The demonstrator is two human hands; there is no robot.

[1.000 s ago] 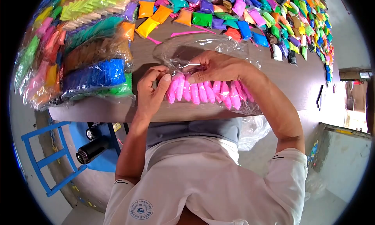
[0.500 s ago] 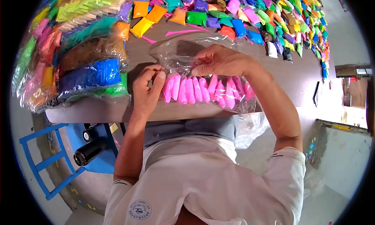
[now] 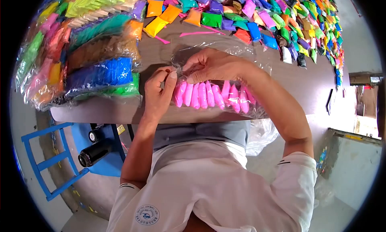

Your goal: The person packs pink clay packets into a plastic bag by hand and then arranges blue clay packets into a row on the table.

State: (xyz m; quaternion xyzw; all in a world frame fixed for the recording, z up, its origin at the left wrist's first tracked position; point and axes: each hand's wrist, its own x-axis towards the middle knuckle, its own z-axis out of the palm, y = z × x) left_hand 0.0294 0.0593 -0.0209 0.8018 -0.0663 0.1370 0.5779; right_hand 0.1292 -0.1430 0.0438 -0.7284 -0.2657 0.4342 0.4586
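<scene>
A clear plastic bag (image 3: 240, 49) lies across the table near its front edge. Inside it, several pink packets (image 3: 200, 96) stand side by side in a row. My left hand (image 3: 159, 91) is closed at the bag's left end, thumb and forefinger pinching the film. Just beside it, my right hand (image 3: 217, 66) reaches over the packets with its fingers bent, gripping the bag's upper edge. The two sets of fingertips nearly meet at the upper left corner. The right hand hides part of the bag.
Filled clear bags of blue packets (image 3: 100, 75), brown packets (image 3: 100, 51) and other colours are stacked at left. A large spread of loose coloured packets (image 3: 277, 18) covers the table's back and right. Pink strips (image 3: 197, 33) lie behind the bag. A black flask (image 3: 94, 152) rests below left.
My right hand has slid left along the bag's upper edge, up to my left hand. The left hand keeps its pinch at the bag's left end. The whole view has shifted slightly.
</scene>
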